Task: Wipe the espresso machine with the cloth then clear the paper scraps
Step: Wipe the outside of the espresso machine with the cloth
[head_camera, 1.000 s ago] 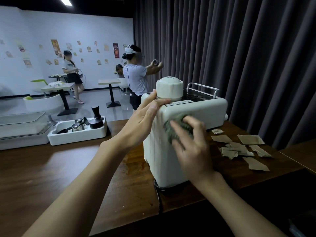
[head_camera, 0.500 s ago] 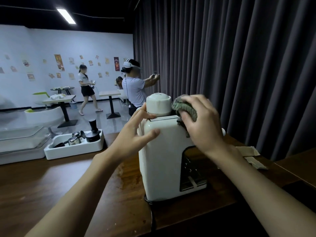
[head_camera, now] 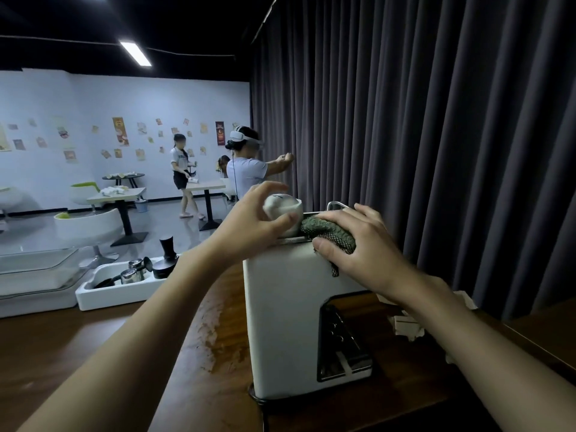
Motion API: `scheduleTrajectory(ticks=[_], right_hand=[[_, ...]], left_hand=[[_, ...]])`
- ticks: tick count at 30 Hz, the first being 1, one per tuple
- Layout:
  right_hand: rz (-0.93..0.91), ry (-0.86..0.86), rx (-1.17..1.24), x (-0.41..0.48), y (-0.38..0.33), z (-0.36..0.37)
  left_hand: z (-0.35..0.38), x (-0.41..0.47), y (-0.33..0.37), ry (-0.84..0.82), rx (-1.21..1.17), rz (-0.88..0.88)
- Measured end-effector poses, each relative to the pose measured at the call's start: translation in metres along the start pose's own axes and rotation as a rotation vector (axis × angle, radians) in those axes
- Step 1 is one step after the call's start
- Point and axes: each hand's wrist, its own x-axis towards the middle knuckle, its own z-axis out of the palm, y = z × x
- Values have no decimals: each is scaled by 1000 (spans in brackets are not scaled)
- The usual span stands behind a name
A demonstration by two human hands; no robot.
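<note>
A white espresso machine [head_camera: 280, 322] stands on the dark wooden table [head_camera: 78, 353], its side toward me and its dark front opening facing right. My right hand [head_camera: 361, 244] presses a bunched green cloth [head_camera: 330, 233] onto the machine's top edge. My left hand [head_camera: 255, 219] curls around the white round cap [head_camera: 282, 205] on top of the machine. Pale paper scraps [head_camera: 405, 325] lie on the table right of the machine, mostly hidden behind my right forearm.
A white tray [head_camera: 103, 294] with metal pitchers and a black tamper sits at the table's left. A clear lidded box [head_camera: 34, 275] lies further left. Dark curtains hang behind. Two people stand among small tables in the far room.
My left hand rose from the machine's side onto the round cap. My right hand with the cloth slid down and right along the top. The view tilted up.
</note>
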Motion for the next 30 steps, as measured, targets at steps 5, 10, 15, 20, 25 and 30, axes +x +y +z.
scheduleTrajectory(ticks=[5,10,15,20,25,30], right_hand=[[-53,84,26,-1,3,2],[-56,98,35,-1,5,4],[-53,84,16,-1,4,5],[-66,94,26,-2,4,5],[-82,129,41,-3,4,6],[-74,140,31,-3,2,6]], left_hand=[[7,-2,-10,38,-116,-32],[5,1,-15,28,-157,-48],[8,1,-10,78,0,-72],[13,-6,-10,60,-127,-62],[14,-10,-12,142,-145,-98],[14,-6,-14,109,-240,-106]])
